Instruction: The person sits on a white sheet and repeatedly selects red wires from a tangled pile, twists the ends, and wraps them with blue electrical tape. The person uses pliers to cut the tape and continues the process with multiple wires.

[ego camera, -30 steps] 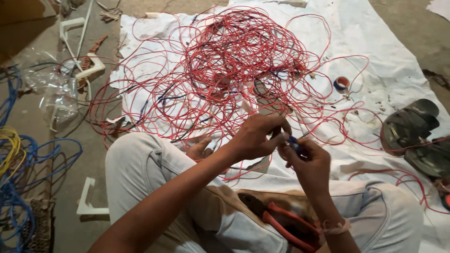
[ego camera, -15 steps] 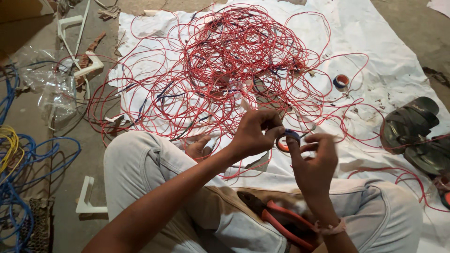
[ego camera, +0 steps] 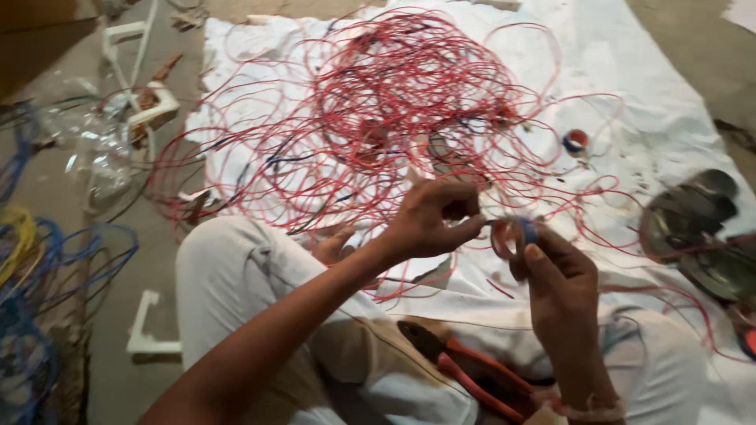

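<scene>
Both hands meet above the lap: the left hand (ego camera: 429,220) pinches a thin red wire (ego camera: 492,228), the right hand (ego camera: 563,283) closes on a small tape roll (ego camera: 516,236). Tangled red wire (ego camera: 394,110) sprawls over crumpled white cloth (ego camera: 646,102); red-handled pliers (ego camera: 472,374) lie in the lap.

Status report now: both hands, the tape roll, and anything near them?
Left hand pinching tape end. Right hand holds small tape roll. Red wire tangle on white sheet ahead; red-handled pliers on lap.
</scene>
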